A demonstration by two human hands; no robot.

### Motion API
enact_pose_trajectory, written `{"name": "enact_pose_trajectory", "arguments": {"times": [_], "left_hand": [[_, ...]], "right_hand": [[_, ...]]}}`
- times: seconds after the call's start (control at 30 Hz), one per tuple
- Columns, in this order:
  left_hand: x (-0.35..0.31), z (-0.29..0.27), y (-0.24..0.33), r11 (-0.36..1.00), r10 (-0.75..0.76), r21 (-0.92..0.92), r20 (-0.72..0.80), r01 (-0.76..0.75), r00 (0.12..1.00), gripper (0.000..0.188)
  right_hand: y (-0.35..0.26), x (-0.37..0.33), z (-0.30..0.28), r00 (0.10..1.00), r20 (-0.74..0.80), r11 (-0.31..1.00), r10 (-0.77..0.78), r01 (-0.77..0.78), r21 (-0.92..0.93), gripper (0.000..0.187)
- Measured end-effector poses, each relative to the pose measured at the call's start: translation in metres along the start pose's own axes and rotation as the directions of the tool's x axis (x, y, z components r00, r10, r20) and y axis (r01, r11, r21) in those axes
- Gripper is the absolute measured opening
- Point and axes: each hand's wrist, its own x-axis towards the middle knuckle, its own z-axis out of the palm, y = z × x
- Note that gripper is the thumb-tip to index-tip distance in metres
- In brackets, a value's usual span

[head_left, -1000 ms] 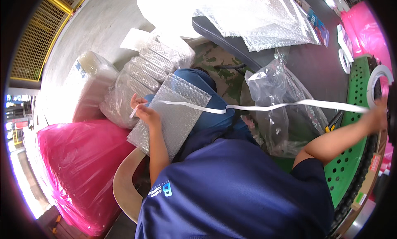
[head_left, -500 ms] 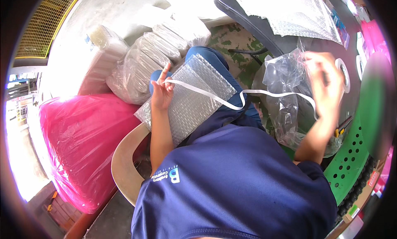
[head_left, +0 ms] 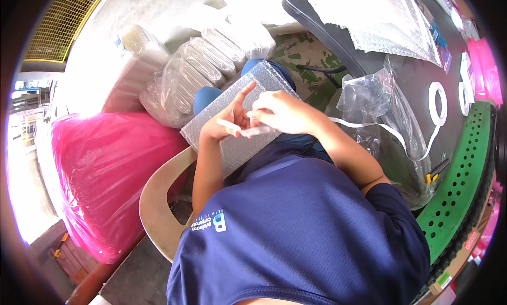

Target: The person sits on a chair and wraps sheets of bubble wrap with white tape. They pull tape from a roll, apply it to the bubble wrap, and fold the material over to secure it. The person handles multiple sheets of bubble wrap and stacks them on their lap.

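Left to right from my seat: pink bag by my left side, chair arm next to it, clear bag of packed white stuff past my knee. Then my left fingers: index stuck out toward upper right, the others curled, a short length of white tape pinched there. Under both hands, bubble wrap on my lap, long axis running lower left to upper right. Key relation: the tape lies across the wrap's left half, at the left fingertips, tilting down slightly to the right, so it sits at an angle to the wrap's long axis. Can't tell if it touches the wrap. Right fingers are bent in just beside the left ones, over the middle of the wrap; what they pinch, if anything, I can't tell, too blurred. Left hand has the tape end; right is close alongside it. My right forearm hides the middle of the tape, so can't confirm one continuous piece. It shows again right of the forearm, sags past the loose clear bag, then loops up to the tape roll on the tabletop, well apart from both hands. Yellow-and-black cutter lies below the roll.
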Motion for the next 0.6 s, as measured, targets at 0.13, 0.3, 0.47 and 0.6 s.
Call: {"name": "enact_pose_trajectory", "arguments": {"times": [0.13, 0.3, 0.47, 0.6], "left_hand": [[0.013, 0.009, 0.014, 0.992, -0.023, 0.122, -0.085, 0.033, 0.996, 0.13], [0.036, 0.032, 0.02, 0.949, 0.066, 0.315, -0.1, -0.031, 0.993, 0.129], [0.039, 0.031, 0.02, 0.889, 0.158, 0.447, -0.09, -0.102, 0.983, 0.126], [0.032, 0.032, 0.027, 0.868, 0.193, 0.484, -0.126, -0.11, 0.973, 0.124]], "right_hand": [[0.02, -0.019, -0.012, 0.992, -0.076, 0.981, 0.102, -0.088, 0.171, 0.02], [0.038, -0.021, -0.013, 0.988, -0.096, 0.985, -0.118, 0.105, -0.134, 0.033], [0.035, -0.013, -0.018, 0.988, 0.085, 0.986, 0.127, -0.135, 0.097, 0.035], [0.016, -0.011, -0.027, 0.968, 0.177, 0.943, -0.18, 0.118, 0.312, 0.034]]}}
